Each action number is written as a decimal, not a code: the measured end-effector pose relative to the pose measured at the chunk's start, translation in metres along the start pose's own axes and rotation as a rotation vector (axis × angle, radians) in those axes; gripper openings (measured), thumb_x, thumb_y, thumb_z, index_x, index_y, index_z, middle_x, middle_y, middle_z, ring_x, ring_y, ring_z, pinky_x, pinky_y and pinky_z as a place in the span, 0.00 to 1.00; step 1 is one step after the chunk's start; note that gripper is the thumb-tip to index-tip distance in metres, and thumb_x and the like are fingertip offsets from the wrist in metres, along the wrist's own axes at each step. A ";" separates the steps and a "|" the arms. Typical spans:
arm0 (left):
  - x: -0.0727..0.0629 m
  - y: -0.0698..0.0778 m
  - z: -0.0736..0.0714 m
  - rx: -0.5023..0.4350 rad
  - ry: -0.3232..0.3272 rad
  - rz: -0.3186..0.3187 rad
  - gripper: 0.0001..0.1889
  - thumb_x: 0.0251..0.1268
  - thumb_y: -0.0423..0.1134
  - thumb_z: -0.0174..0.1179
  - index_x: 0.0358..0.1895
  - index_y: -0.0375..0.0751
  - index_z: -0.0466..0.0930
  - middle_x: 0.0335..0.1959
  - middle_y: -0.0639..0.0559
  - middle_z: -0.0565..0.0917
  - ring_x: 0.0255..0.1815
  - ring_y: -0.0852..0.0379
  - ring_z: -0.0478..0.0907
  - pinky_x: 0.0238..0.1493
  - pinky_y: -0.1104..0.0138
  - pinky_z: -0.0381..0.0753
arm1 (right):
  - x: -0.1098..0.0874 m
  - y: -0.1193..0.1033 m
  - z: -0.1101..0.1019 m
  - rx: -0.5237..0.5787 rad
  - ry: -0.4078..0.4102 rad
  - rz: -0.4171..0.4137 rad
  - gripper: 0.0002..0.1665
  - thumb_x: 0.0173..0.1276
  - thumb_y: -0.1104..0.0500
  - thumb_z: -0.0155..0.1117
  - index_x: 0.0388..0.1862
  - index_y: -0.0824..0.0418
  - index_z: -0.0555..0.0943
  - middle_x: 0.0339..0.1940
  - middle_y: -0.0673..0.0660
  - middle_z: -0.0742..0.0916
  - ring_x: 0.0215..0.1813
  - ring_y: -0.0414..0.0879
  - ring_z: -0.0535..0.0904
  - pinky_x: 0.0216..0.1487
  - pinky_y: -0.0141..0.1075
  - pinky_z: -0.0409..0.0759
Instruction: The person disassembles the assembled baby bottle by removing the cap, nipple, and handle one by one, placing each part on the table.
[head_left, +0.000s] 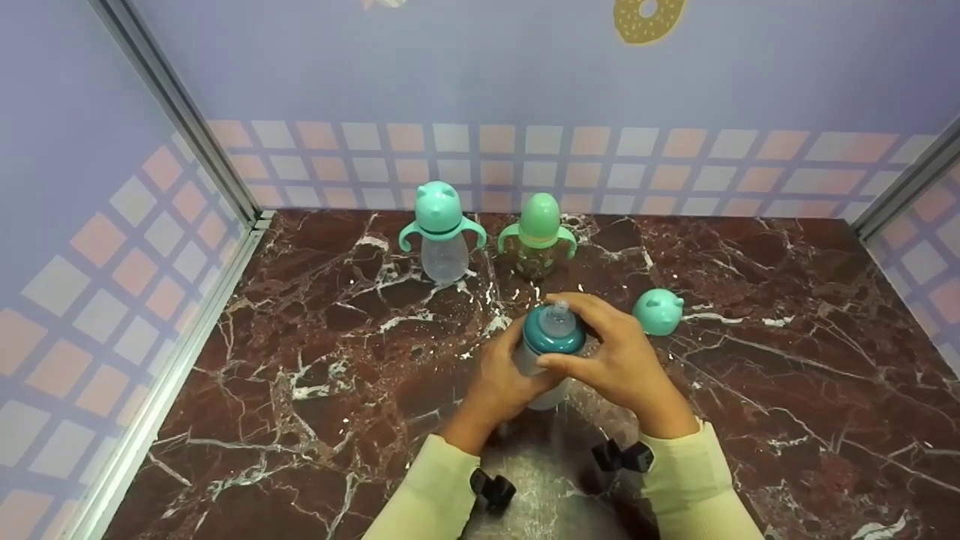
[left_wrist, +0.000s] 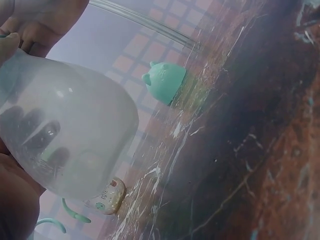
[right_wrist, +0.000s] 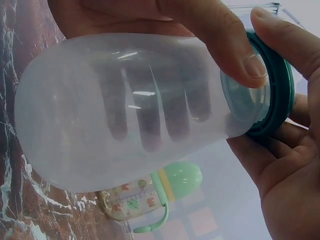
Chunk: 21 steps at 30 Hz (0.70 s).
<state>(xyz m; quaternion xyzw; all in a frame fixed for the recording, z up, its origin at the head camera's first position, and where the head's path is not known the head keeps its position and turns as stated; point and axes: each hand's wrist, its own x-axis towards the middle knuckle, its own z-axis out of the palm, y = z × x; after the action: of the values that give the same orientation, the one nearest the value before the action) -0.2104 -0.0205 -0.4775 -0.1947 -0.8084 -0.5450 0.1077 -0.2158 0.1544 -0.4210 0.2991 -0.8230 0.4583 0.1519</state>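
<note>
- Pale yellow-green sleeves (head_left: 424,487) sit closest to the camera, each with a chunky black gadget (head_left: 493,492) by the wrist.
- Left hand (head_left: 495,382): grip is curled round the body of a frosted translucent baby bottle (right_wrist: 135,112), thumb on one side, and you can see the fingers straight through the plastic.
- Right hand (head_left: 626,364): grip is pinching the dark teal collar (head_left: 549,346) at the bottle's neck, thumb one side, fingers the other. Can't tell how tightly that collar is seated.
- So the bottle's between both hands, over the near middle of the worktop (head_left: 795,397), with its clear teat (head_left: 559,318) poking up out of the collar.
- Turquoise animal-shaped cap (head_left: 658,313), little ears and all, is on the worktop just right of the right hand, not touching it.
- Further back, two more bottles stand upright: a turquoise-capped one with two handles (head_left: 442,244) on the left, a green dome-capped one with printed pictures (head_left: 539,229) beside it, not touching.
- Lilac wall (head_left: 480,67) behind, pink-and-white checks along the bottom.
</note>
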 end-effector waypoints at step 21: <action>-0.001 0.000 -0.004 0.001 -0.031 0.059 0.38 0.50 0.49 0.73 0.65 0.40 0.70 0.57 0.45 0.82 0.58 0.50 0.79 0.62 0.55 0.76 | -0.001 -0.005 -0.002 0.050 -0.017 -0.009 0.40 0.47 0.53 0.80 0.61 0.58 0.78 0.58 0.53 0.83 0.58 0.44 0.80 0.60 0.30 0.78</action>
<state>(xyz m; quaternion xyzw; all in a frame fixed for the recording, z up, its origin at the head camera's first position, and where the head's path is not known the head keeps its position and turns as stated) -0.2100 -0.0240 -0.4764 -0.2270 -0.8040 -0.5382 0.1112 -0.2123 0.1547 -0.4170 0.3103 -0.8113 0.4754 0.1393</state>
